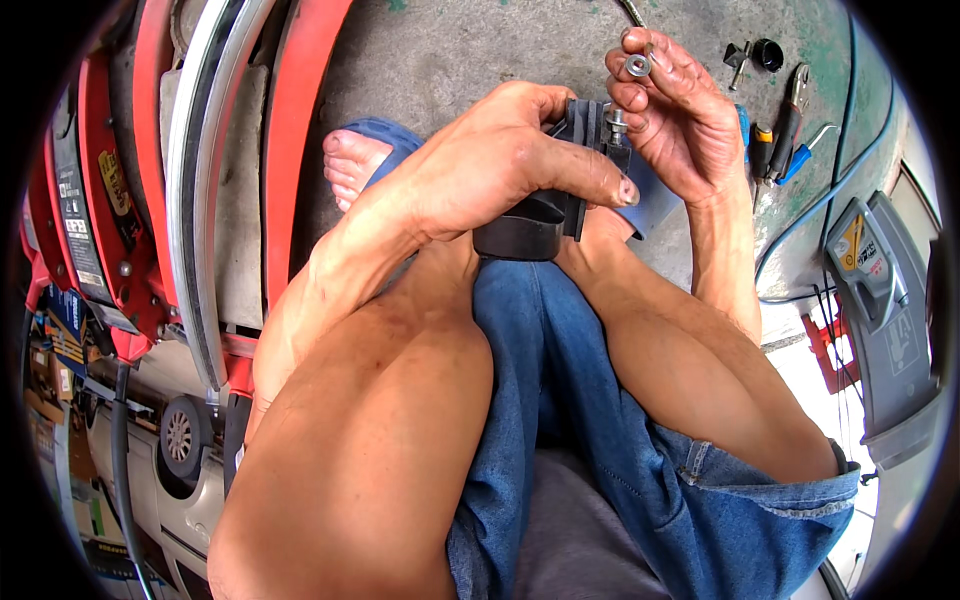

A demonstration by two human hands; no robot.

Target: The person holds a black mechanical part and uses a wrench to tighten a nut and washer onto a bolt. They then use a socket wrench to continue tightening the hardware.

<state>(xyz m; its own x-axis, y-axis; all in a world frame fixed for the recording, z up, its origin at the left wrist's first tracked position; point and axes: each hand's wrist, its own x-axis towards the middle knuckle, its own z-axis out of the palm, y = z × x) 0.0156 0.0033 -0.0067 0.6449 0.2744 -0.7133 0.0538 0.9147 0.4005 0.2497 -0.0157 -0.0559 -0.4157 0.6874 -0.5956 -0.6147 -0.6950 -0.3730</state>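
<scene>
My left hand point(505, 155) grips a black part point(522, 232) above my knees, thumb along its near side. The part has a rounded, cup-like lower end, a flat plate and a silver bolt point(615, 122) sticking out near its upper right. Just to the right, my right hand point(695, 125) is raised with its palm toward me. A small round metal washer point(638, 65) sits between its thumb and fingers, apart from the bolt. My left fingers are mostly hidden behind the part.
On the floor at right lie pliers point(793, 115), a blue-handled pick point(800, 160), a black cap point(768, 53) and a small bolt point(740, 72). A blue hose point(835, 205) runs beyond them. Red curved metal frames point(300, 110) stand at left; a grey machine casing point(880, 310) is far right.
</scene>
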